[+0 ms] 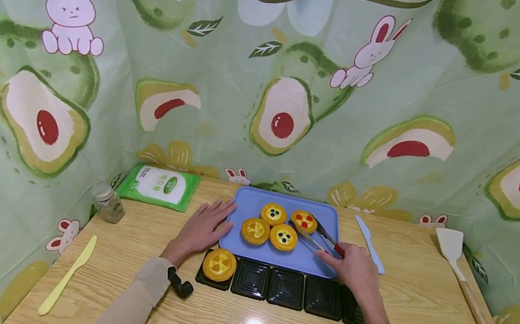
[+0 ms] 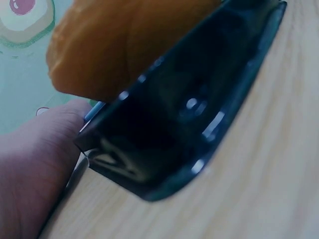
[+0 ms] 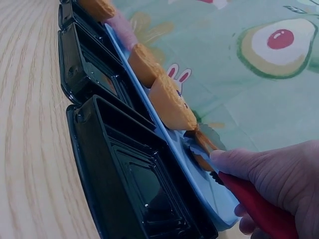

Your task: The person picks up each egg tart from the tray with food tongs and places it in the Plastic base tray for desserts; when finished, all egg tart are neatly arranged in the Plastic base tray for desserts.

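My right hand (image 1: pixel 359 269) grips tongs (image 1: pixel 339 250) with red handles. Their tips straddle an egg tart with red topping (image 1: pixel 304 217) at the back right of the blue tray (image 1: pixel 251 252). Beside it sit two tarts with dark berries (image 1: pixel 274 214) and one with yellow wedge pieces (image 1: pixel 255 231). My left hand (image 1: pixel 202 229) lies flat with straight fingers against the tray's left edge. Another wedge-topped tart (image 1: pixel 219 264) sits in the leftmost black box (image 2: pixel 164 134), close to the left wrist. In the right wrist view, the red handle (image 3: pixel 254 204) crosses the palm.
Several black plastic boxes (image 1: pixel 250 279) form a row along the tray's front. A blue knife (image 1: pixel 370 244) and a wooden-handled spatula (image 1: pixel 476 303) lie to the right. At left are a green-white packet (image 1: pixel 159 186), a glass jar (image 1: pixel 109 205) and a yellow knife (image 1: pixel 69 274).
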Motion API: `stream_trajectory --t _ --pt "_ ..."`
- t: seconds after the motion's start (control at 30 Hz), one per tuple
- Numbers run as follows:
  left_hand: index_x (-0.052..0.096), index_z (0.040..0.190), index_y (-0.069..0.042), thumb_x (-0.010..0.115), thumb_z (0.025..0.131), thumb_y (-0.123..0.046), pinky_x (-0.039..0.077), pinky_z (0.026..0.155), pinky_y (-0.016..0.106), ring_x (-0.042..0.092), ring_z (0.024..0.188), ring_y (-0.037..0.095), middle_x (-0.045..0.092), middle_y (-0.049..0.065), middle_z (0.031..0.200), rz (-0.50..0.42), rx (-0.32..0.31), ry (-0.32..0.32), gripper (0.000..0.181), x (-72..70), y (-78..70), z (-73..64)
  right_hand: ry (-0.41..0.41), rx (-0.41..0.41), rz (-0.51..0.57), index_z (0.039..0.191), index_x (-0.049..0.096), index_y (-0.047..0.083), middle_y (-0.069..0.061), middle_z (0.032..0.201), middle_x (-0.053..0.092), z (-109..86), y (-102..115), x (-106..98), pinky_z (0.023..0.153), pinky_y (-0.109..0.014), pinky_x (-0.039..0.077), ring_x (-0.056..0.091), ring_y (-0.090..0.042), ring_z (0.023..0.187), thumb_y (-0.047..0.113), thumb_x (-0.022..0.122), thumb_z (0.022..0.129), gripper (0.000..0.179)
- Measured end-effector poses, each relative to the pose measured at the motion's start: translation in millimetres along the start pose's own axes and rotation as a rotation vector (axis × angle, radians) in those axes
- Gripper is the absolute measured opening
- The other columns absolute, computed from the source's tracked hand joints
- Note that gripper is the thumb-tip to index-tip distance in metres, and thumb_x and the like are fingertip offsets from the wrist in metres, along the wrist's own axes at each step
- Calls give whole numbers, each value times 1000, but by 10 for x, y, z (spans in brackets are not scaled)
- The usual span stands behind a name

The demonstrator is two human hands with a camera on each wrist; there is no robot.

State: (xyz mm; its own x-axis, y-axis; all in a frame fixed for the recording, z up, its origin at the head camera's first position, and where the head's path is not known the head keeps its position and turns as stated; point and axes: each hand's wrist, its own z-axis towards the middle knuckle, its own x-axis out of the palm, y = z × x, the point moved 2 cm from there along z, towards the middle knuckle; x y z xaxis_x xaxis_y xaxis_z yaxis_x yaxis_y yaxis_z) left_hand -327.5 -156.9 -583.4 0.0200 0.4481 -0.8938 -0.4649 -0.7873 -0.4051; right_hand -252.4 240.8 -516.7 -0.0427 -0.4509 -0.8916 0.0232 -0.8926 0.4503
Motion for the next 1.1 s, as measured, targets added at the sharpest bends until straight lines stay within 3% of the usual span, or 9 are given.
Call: stream_trajectory --t 0.27,0.5,0.77,1.1 --pt "33 165 -26 42 109 -53 14 128 55 23 159 26 29 -7 171 1 8 -5 63 17 13 -1 4 18 -14 71 54 13 3 61 39 -1 -3 -20 48 -31 27 43 -18 53 64 76 87 58" --pt "33 166 -26 41 110 -53 13 129 54 21 160 25 28 -8 171 3 0 6 63 2 7 -9 -23 -15 -27 70 55 13 3 62 35 3 -11 -72 50 -31 24 39 -18 55 62 76 88 56" --pt "33 166 -25 41 110 -53 13 129 54 21 160 26 28 -6 171 10 3 4 63 -34 -9 0 -53 -25 -26 99 76 8 0 65 52 -42 63 -260 49 -31 32 48 -19 58 61 76 88 54" --pt "31 166 -27 39 111 -53 14 128 55 22 160 26 26 -9 171 22 9 17 61 8 19 6 -44 -34 -44 101 75 5 0 65 49 -178 243 -474 50 -31 30 46 -19 58 74 70 86 71"
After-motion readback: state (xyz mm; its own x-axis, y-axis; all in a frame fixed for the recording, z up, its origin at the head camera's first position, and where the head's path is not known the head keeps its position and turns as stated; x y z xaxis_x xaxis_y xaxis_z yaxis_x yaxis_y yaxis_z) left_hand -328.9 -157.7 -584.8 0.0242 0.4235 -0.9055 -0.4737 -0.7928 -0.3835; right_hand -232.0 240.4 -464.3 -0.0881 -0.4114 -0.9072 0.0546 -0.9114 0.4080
